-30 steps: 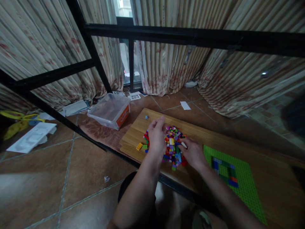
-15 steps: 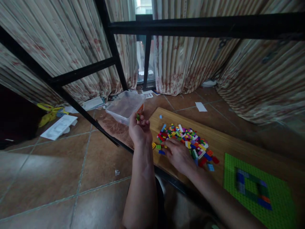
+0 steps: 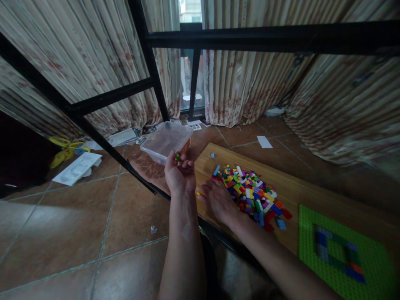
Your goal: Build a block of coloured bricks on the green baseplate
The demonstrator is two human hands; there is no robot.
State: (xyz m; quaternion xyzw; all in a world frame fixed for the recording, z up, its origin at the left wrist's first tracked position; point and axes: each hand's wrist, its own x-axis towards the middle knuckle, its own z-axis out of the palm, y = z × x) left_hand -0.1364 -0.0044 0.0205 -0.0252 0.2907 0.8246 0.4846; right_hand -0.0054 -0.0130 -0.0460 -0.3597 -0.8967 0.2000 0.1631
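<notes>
My left hand (image 3: 181, 177) is palm up beside the plastic box, its fingers curled around a small green toy brick (image 3: 178, 156). Over the near left edge of the brick pile, my right hand (image 3: 218, 200) reaches down with its fingers bent. At its fingertips is a yellow brick (image 3: 200, 193), partly covered by them. The pile of mixed coloured bricks (image 3: 250, 189) spreads across a wooden board (image 3: 215, 151), just beyond the right hand. To the right lies a green baseplate (image 3: 312, 225) carrying a rectangular ring of blue, green and orange bricks (image 3: 321, 241).
A clear plastic box (image 3: 162, 141) stands on the floor past my left hand. Black metal bars (image 3: 237, 39) cross above, and another slants along the board's near side. White paper (image 3: 264, 141), a white tray (image 3: 77, 168) and a yellow item (image 3: 64, 152) lie on the tiles.
My right hand has moved left and now covers the spot where loose green and blue bricks lay. My left hand has shifted slightly left, still holding the green brick.
</notes>
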